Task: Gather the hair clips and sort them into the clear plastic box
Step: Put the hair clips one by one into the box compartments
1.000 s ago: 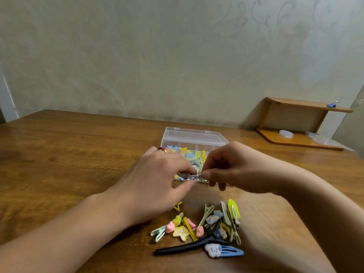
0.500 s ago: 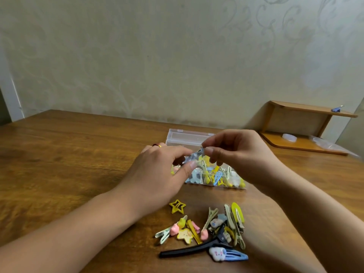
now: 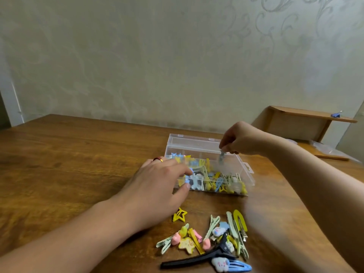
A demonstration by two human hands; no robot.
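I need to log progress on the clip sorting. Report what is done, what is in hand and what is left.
Done: many clips already lie in the clear plastic box, its lid open. In hand: the right hand pinches a small clip over the box's far side; the left hand rests against its near left corner. Left: a pile of clips on the table, including a yellow star clip and a long black clip.

My wooden table (image 3: 69,154) meets a pale patterned wall (image 3: 157,66). At far right a small wooden shelf (image 3: 307,123) carries a blue clip (image 3: 337,114) on top.
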